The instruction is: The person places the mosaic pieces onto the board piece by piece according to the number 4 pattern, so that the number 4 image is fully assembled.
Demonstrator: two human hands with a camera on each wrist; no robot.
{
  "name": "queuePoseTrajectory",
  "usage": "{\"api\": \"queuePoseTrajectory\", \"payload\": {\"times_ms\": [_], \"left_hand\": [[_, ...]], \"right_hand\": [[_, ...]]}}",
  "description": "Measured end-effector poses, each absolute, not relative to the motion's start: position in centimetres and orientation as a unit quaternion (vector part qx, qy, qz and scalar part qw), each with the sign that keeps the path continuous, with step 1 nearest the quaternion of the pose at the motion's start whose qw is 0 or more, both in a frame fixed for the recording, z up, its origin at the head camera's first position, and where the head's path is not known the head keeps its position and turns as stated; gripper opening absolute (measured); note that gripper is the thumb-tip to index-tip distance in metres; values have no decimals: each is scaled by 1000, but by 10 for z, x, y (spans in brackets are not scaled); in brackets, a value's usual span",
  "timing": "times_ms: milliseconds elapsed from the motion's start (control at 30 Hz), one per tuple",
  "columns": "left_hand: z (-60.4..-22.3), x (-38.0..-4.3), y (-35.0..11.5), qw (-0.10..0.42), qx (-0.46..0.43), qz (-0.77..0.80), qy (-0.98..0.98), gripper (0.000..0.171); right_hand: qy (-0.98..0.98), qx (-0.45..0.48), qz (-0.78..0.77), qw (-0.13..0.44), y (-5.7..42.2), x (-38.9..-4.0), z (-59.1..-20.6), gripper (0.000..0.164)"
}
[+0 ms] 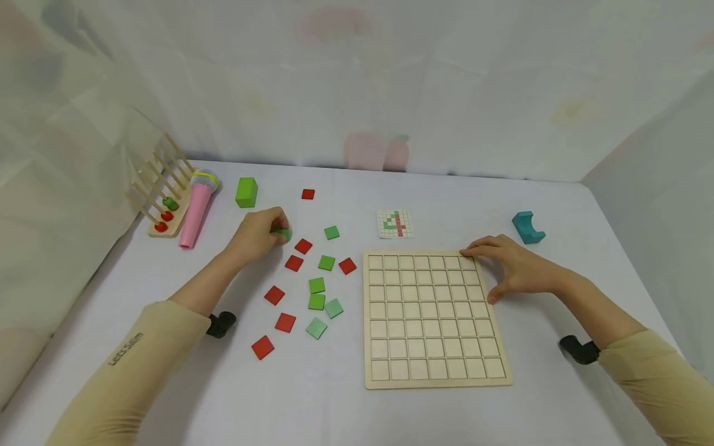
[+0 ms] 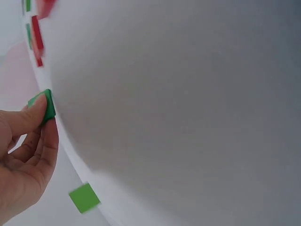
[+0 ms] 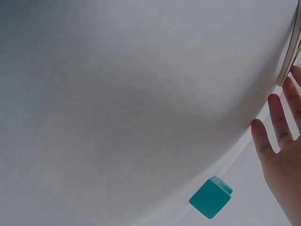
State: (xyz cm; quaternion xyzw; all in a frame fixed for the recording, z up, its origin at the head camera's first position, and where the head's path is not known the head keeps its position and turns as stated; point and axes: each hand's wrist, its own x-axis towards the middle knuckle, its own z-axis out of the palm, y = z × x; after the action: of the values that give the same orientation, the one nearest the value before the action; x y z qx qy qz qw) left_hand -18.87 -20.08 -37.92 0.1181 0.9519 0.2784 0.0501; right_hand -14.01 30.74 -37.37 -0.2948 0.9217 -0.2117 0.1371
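Observation:
Between thumb and fingers, my left hand (image 1: 258,234) pinches a green square tile (image 2: 49,107), just left of the scattered tiles. My right hand (image 1: 515,266) rests at the upper right edge of a pale wooden grid board (image 1: 429,319), fingers spread and fairly straight, touching its corner. No tile lies in the board's squares. Left of the board lie several red tiles (image 1: 285,322) and several green tiles (image 1: 317,301), two of them paler green (image 1: 316,328). Behind the board sits a small pattern card (image 1: 395,223) showing a green and red figure on a grid.
At the far left stand a wooden peg rack (image 1: 167,217) with red and green beads and a pink toy microphone (image 1: 196,214). A green block (image 1: 246,192) and a lone red tile (image 1: 308,194) lie behind the left hand. A teal notched block (image 1: 527,228) sits beyond the right hand.

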Motion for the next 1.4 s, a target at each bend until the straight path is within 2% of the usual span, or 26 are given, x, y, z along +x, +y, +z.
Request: {"api": "queuePoseTrajectory", "payload": {"times_ms": [100, 300, 600, 833, 1400], "left_hand": [[-373, -189, -191, 49, 111, 298, 947, 9], [-361, -188, -164, 72, 107, 341, 931, 12], [-343, -192, -111, 67, 140, 386, 909, 10], [-335, -194, -73, 90, 173, 399, 896, 11], [-343, -196, 7, 118, 223, 431, 866, 11]], "right_hand": [[921, -297, -211, 137, 307, -140, -373, 96], [921, -294, -211, 142, 306, -140, -372, 96], [924, -288, -204, 146, 307, -139, -367, 96], [921, -293, -211, 146, 306, -139, -368, 95], [924, -293, -200, 146, 305, -139, -367, 94]]}}
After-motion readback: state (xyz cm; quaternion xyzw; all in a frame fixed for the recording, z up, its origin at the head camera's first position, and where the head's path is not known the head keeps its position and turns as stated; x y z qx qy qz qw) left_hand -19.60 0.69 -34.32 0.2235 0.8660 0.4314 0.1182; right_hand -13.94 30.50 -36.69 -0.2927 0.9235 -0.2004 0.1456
